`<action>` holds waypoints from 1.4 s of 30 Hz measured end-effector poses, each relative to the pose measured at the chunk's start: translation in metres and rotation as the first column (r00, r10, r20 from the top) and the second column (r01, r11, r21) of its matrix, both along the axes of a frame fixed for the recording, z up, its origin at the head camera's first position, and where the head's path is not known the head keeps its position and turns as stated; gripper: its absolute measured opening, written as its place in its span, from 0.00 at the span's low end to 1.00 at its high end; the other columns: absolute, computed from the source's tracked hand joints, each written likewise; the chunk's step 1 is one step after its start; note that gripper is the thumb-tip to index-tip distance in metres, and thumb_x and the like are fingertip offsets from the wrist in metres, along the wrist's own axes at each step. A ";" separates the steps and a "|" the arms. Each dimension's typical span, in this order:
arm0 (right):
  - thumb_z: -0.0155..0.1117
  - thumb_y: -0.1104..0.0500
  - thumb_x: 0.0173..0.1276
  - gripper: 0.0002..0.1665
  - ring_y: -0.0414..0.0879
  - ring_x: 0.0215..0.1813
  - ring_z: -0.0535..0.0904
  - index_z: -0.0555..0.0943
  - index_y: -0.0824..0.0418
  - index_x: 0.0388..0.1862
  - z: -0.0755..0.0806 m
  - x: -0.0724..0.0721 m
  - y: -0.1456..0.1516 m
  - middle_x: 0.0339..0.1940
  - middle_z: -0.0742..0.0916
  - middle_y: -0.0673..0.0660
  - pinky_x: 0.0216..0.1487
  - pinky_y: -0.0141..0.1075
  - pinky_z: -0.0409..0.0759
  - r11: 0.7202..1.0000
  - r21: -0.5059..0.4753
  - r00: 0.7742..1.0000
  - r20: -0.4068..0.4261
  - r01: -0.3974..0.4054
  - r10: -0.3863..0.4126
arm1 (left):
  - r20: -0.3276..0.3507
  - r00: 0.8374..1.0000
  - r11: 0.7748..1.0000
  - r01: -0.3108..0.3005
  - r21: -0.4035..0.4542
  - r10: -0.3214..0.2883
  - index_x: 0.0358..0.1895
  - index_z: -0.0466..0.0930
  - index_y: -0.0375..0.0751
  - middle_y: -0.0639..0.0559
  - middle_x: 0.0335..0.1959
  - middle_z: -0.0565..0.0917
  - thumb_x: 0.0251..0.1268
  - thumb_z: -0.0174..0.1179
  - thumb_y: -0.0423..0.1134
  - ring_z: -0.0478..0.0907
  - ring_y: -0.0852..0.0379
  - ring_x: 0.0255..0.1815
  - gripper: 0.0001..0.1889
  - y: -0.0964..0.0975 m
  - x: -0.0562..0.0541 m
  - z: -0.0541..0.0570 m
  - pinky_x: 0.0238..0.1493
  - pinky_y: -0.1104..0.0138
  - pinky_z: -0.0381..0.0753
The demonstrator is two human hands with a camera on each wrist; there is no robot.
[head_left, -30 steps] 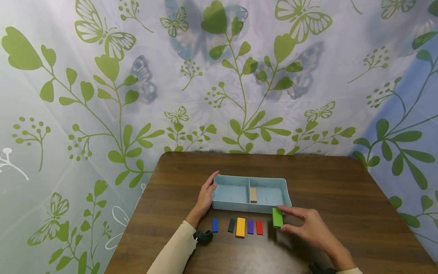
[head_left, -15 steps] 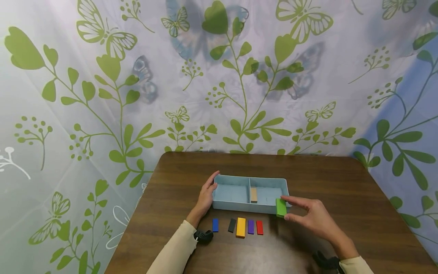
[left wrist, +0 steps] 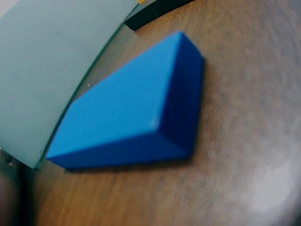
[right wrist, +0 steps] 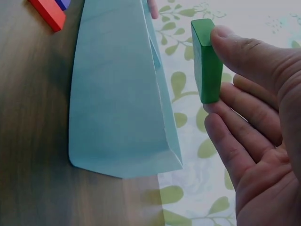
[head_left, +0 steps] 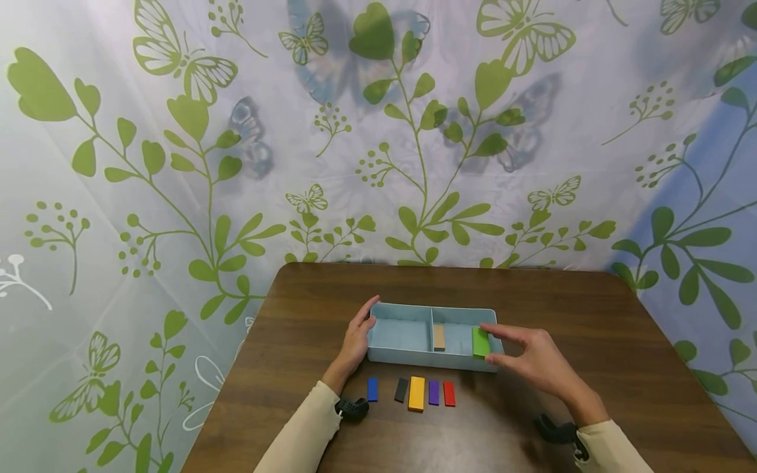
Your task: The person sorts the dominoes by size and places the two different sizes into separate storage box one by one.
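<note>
Fingers of the right hand (head_left: 539,358) pinch the green rectangular block (head_left: 481,342), apparently by its two ends, spread about as wide as the block is long. With 12 o'clock toward the leaf-printed curtain (head_left: 414,131), the block hangs over the 3 o'clock compartment (head_left: 459,338) of the pale blue divided tray (head_left: 414,358), near the corner at 4 o'clock; its height over the compartment floor is hard to judge. The step in hand looks like setting it down there, and would go best with a small shift toward 11 o'clock so that thumb and knuckles clear both rims, then a straight, level descent and a low release. The left hand (head_left: 355,340), laid along the tray's 9 o'clock end, should serve as a steady brace. As for edges, the tan block (head_left: 439,337) sits beside the divider (head_left: 432,318), at the green one's 9 o'clock, with a gap between the two; stopping short of it seems wise. Outside the near wall, the blue block (head_left: 372,389), black block (head_left: 401,390), yellow block (head_left: 416,394), purple block (head_left: 434,392) and red block (head_left: 449,393) lie from 7 to 6 o'clock, so a low sweep there risks a knock; toward 2 and 3 o'clock the bench (head_left: 562,302) gives the wrist easier room.
</note>
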State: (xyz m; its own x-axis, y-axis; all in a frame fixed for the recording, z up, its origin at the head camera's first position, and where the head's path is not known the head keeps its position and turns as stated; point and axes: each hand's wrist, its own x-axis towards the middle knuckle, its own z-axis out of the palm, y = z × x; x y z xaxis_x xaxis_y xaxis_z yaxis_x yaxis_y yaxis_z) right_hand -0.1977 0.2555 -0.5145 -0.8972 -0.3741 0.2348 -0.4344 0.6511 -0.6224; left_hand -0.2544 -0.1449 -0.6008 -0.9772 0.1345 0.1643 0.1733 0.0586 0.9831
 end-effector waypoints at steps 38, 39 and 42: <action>0.85 0.58 0.65 0.39 0.62 0.65 0.89 0.83 0.62 0.74 -0.023 -0.066 -0.044 0.71 0.87 0.64 0.65 0.58 0.86 0.984 0.035 0.976 0.142 -0.172 0.166 | -0.001 1.000 1.000 -0.002 -0.002 0.002 0.87 0.64 0.45 0.37 0.87 0.65 0.91 0.42 0.34 0.52 0.42 0.92 0.27 -0.002 0.001 -0.001 0.90 0.39 0.48; 0.85 0.58 0.65 0.39 0.62 0.65 0.89 0.83 0.63 0.74 -0.024 -0.067 -0.045 0.71 0.87 0.64 0.65 0.58 0.86 0.984 0.040 0.976 0.146 -0.172 0.165 | -0.002 1.000 1.000 -0.001 -0.003 0.001 0.87 0.64 0.45 0.37 0.87 0.65 0.91 0.42 0.34 0.52 0.42 0.92 0.27 -0.002 0.000 -0.001 0.90 0.39 0.48; 0.84 0.57 0.66 0.38 0.63 0.64 0.90 0.83 0.63 0.74 -0.025 -0.070 -0.047 0.71 0.87 0.65 0.63 0.58 0.87 0.982 0.073 0.975 0.149 -0.175 0.163 | -0.004 1.000 1.000 0.000 -0.003 0.000 0.87 0.64 0.44 0.37 0.87 0.65 0.91 0.41 0.33 0.51 0.42 0.92 0.27 -0.002 0.000 -0.002 0.90 0.39 0.48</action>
